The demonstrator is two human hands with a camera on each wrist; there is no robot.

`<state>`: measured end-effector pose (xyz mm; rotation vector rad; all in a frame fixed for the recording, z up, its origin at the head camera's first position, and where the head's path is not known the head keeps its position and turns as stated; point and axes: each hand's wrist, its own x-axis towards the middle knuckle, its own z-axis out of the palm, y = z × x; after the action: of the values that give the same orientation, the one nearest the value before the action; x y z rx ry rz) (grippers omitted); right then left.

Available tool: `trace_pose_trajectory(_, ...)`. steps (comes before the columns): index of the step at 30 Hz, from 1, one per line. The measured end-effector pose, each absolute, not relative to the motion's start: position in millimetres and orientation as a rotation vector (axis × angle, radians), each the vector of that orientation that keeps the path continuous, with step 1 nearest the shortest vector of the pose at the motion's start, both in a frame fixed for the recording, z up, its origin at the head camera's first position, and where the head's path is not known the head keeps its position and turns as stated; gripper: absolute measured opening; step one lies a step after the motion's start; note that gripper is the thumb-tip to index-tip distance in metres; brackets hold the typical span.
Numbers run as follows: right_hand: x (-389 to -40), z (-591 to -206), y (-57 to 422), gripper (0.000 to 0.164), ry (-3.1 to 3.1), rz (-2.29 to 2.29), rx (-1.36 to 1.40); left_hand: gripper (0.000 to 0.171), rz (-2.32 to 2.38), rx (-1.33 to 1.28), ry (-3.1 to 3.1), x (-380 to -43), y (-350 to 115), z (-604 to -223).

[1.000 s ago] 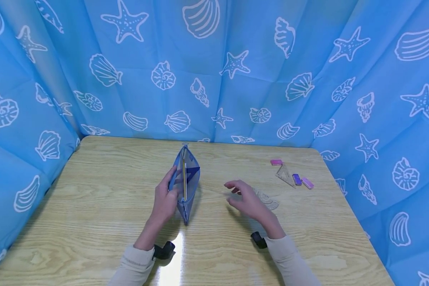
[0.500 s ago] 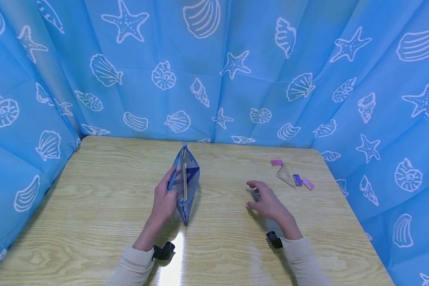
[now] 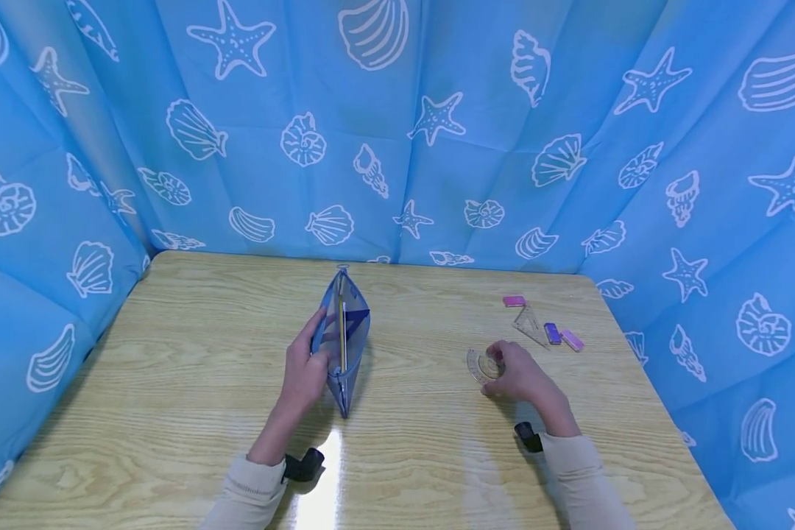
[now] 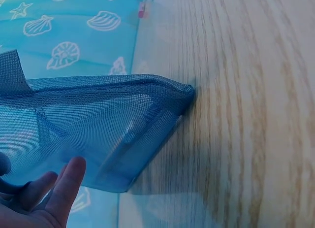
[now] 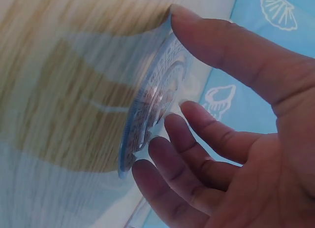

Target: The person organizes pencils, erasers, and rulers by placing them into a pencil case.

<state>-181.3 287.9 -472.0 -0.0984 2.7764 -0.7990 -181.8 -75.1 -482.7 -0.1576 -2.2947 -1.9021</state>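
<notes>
My left hand [image 3: 307, 368] grips the side of a blue mesh pencil pouch [image 3: 361, 346], whose mouth gapes upward. Inside it stand a yellow pencil [image 3: 341, 331] and a thin white stick-like item [image 3: 344, 346]. The left wrist view shows the mesh wall [image 4: 98, 124] with fingers against it and blurred contents behind. To the right, my right hand [image 3: 520, 375] curves over a clear plastic protractor [image 3: 475, 366] at the table surface. In the right wrist view the thumb tip is at one end of the protractor [image 5: 152, 95], the other fingertips along its opposite edge.
Beyond my right hand lie a clear set square [image 3: 528, 324], a pink eraser [image 3: 514, 301], a purple eraser [image 3: 553, 333] and another pink eraser [image 3: 573, 340]. A blue shell-patterned curtain [image 3: 384, 132] borders the wooden table [image 3: 172, 353] at the back and sides.
My right hand has moved rightward from near the pouch, passing over the protractor, and has come down on it. My left hand and the pouch have stayed in place.
</notes>
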Motion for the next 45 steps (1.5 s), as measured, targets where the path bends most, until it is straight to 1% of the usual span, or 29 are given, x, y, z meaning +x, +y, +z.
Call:
trace_pose_trajectory(11,-185.0,-473.4,290.5,0.05,2.737,-0.835,-0.04,0.079,-1.938,-0.171,-2.269,-181.6,-74.9,-480.1)
trace_pose_trajectory(15,-186.5,-473.7,289.4,0.046,2.713,-0.851,-0.033,0.079,-1.923,-0.165,-2.275,-181.8,-75.2,-479.8)
trace_pose_trajectory(24,-191.2,-470.7,287.7,0.045,2.745,-0.703,-0.11,0.08,-1.931,-0.162,-2.273,-181.9,-76.0,-481.1)
trace_pose_trajectory(27,-191.5,-470.0,286.4,0.044,2.732,-0.717,-0.112,0.079,-1.929,-0.166,-2.271,-182.0,-76.4,-481.2)
trace_pose_trajectory(35,-188.4,-472.7,284.7,0.049,2.76,-0.765,-0.122,0.079,-1.923,-0.17,-2.27,-182.2,-76.5,-480.6)
trace_pose_trajectory(42,-186.2,-473.3,284.6,0.044,2.798,-0.76,-0.13,0.077,-1.946,-0.175,-2.261,-182.0,-76.6,-481.3)
trace_pose_trajectory(45,-185.1,-471.6,285.0,0.036,2.804,-0.777,-0.119,0.077,-1.962,-0.173,-2.253,-181.7,-76.7,-481.7)
